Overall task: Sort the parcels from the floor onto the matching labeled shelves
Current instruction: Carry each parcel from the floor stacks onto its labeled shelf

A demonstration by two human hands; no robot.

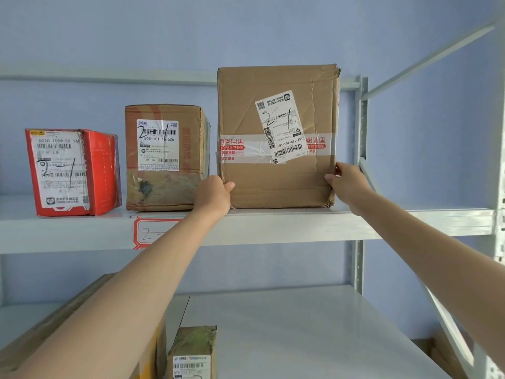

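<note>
A large brown cardboard parcel (277, 181) marked "2-1" on its white label stands upright on the upper shelf (300, 222). My left hand (211, 196) grips its lower left edge, thumb on the front face. My right hand (348, 181) grips its lower right edge the same way. On the shelf's front edge is a red-bordered tag (150, 233) reading "2-", partly hidden by my left forearm. Left of the large parcel stand a medium brown parcel (164, 157) and a red parcel (73, 172), both marked "2-1".
A white metal upright (361, 119) stands close to the large parcel's right side. The lower shelf (300, 332) holds a small tape-wrapped parcel (192, 351) and a larger brown box (153, 351) under my left arm. The wall behind is blue.
</note>
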